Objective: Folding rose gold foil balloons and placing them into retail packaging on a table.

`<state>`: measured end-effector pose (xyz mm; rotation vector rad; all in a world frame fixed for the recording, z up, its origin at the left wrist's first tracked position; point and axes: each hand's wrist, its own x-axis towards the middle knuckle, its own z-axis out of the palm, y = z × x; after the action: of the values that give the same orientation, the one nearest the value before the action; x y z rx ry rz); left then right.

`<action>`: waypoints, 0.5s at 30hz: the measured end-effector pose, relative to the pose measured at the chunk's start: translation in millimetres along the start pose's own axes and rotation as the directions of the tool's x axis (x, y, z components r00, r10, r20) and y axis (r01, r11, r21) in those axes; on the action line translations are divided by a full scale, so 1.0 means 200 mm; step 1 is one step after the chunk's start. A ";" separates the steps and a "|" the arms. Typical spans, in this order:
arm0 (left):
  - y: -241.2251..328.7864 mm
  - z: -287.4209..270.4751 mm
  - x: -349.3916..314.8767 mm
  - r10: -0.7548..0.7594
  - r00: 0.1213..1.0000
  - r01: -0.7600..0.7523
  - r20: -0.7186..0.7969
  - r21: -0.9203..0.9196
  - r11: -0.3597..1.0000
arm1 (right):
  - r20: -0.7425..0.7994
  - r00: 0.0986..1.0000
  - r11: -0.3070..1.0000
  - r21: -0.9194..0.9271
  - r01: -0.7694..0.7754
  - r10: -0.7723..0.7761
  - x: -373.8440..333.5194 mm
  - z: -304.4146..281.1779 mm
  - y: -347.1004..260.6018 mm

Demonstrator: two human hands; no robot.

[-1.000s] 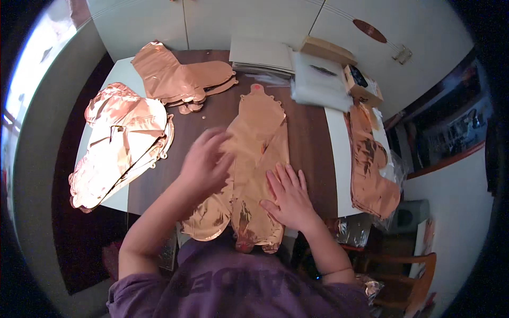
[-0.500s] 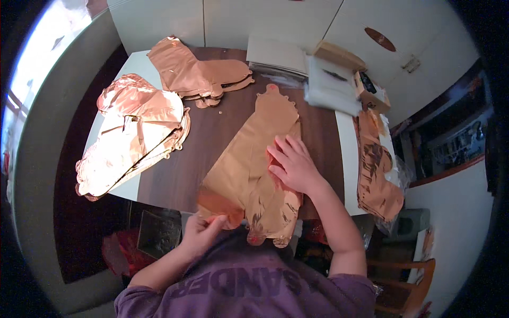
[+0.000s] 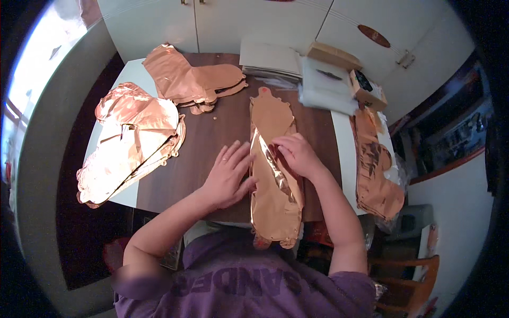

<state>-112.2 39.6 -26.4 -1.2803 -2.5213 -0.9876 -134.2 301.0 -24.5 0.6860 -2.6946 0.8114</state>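
Observation:
In front of me a flat, copper-coloured foil balloon (image 3: pixel 273 212) lies lengthwise on the table, folded into a long narrow strip. A shiny crease slants down its middle, and its rounded tabs hang over the near edge. My left hand (image 3: pixel 227 179) rests flat along the strip's left side, fingers stretched out, the thumb touching the foil. With bent fingers pressed together, my right hand (image 3: pixel 298 155) grips the upper right part of the foil near the crease. Part of that edge is hidden beneath the hand.
More flat foil balloons lie in a shiny stack (image 3: pixel 135 138) at left, a stack (image 3: pixel 193 79) at far left, and a folded pile (image 3: pixel 374 169) at right. White sheets (image 3: pixel 270 58), clear plastic bags (image 3: pixel 326 87) and an open cardboard box (image 3: pixel 368 90) stand at the back. A wooden chair (image 3: pixel 405 283) is at lower right.
The balloon's left part has been folded over to the right, making it narrower. My left hand let go of the lower corner and moved up beside the strip. My right hand's spread fingers have closed.

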 end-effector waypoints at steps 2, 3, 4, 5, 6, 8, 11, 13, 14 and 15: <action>-0.04 0.07 0.04 -0.074 0.987 0.046 0.144 0.187 0.981 | 0.021 1.000 1.000 0.008 -0.023 0.023 0.07 0.00 0.03; -0.04 0.12 0.06 -0.028 0.992 0.001 0.123 0.217 0.976 | -0.014 1.000 0.998 -0.054 0.023 -0.024 0.12 0.01 0.06; -0.02 0.16 0.07 0.018 0.994 -0.043 0.104 0.247 0.968 | -0.045 0.996 0.991 -0.117 0.068 -0.074 0.18 0.01 0.08; -0.01 0.19 0.08 -0.022 0.989 -0.015 0.144 0.250 0.968 | -0.026 0.997 0.996 -0.065 0.066 -0.067 0.26 0.02 0.05; 0.00 0.22 0.08 -0.019 0.985 -0.030 0.169 0.280 0.960 | -0.023 0.993 0.987 -0.117 0.109 -0.113 0.33 0.04 0.05; 0.01 0.24 0.08 -0.043 0.977 -0.029 0.210 0.329 0.944 | 0.075 0.995 0.972 -0.222 0.077 -0.062 0.43 0.13 0.07; 0.02 0.23 0.08 -0.028 0.986 -0.030 0.164 0.339 0.940 | 0.145 0.978 0.908 -0.370 0.195 -0.151 0.52 0.21 0.12; 0.02 0.24 0.07 -0.050 0.987 -0.006 0.156 0.339 0.941 | 0.173 0.980 0.909 -0.385 0.161 -0.100 0.55 0.19 0.13; 0.02 0.24 0.07 -0.068 0.986 0.014 0.150 0.337 0.942 | 0.199 0.979 0.907 -0.404 0.122 -0.044 0.56 0.18 0.14; 0.02 0.24 0.06 -0.071 0.986 0.017 0.149 0.337 0.941 | 0.201 0.979 0.907 -0.402 0.125 -0.045 0.57 0.18 0.16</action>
<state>-110.2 78.9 -56.9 -1.2450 -2.6946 -0.4460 -251.0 263.0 -27.6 0.7983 -2.8400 0.1419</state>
